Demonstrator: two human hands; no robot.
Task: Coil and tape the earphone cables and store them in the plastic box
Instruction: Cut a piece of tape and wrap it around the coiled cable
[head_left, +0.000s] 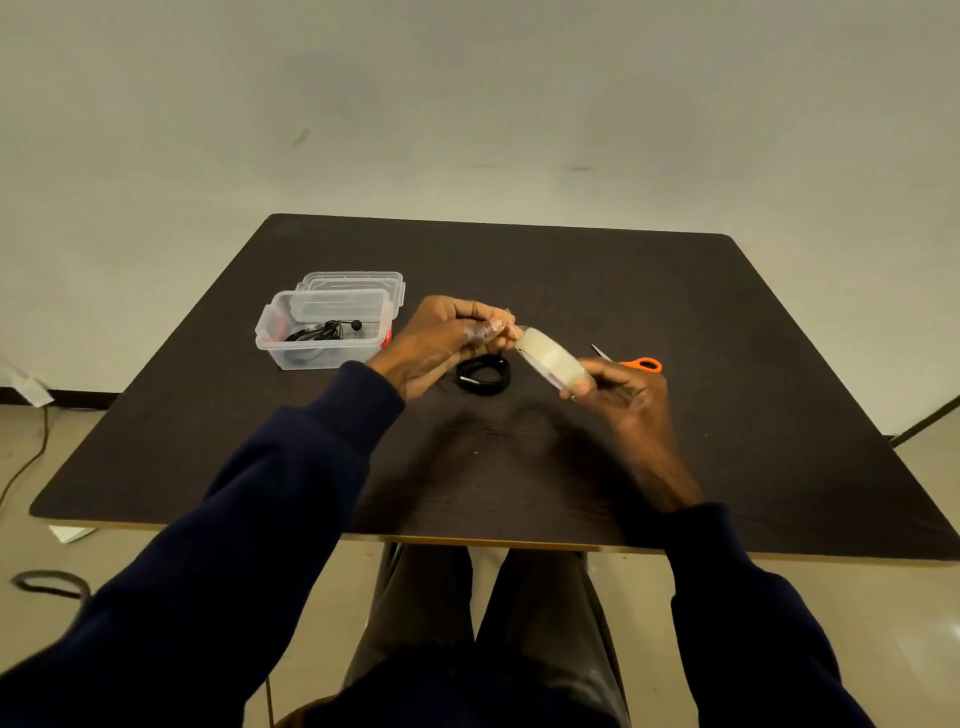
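earphone cable coiled on table, right fingers gripping tape roll, left fingers pinching tape end

Scissors half hidden by right hand, plastic box contents — indistinct

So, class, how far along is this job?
Done: one earphone bundle lies in the plastic box, a second cable lies coiled on the table. In hand: the right hand holds the tape roll, the left hand pinches its free end. Left: taping that coil and boxing it.
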